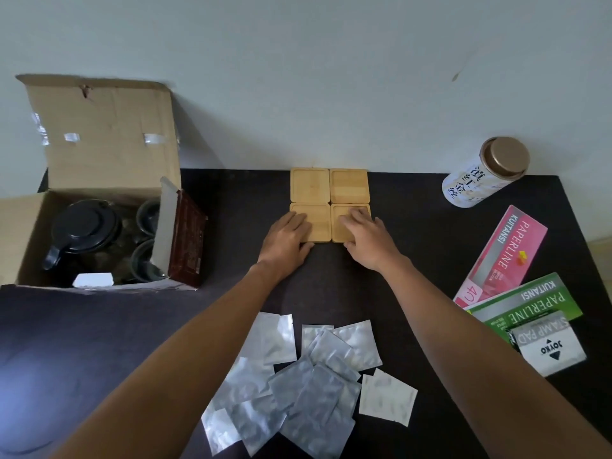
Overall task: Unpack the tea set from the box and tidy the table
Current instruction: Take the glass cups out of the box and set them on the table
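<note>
box (99,207) left, 4 coasters (330,204) centre, sachets (308,385) in front, canister (485,172) right.

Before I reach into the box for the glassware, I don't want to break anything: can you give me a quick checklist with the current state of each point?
1. Four wooden coasters laid in a tight square: ok.
2. Left hand and right hand free: ok, flat on the near coasters, holding nothing.
3. Cardboard box open: ok, flaps up.
4. Teapot and glass cups unpacked: not ok, they sit in the box.
5. Landing space tidy: not ok, foil sachets lie scattered near the front edge.
6. Glass intact: cannot tell.
</note>
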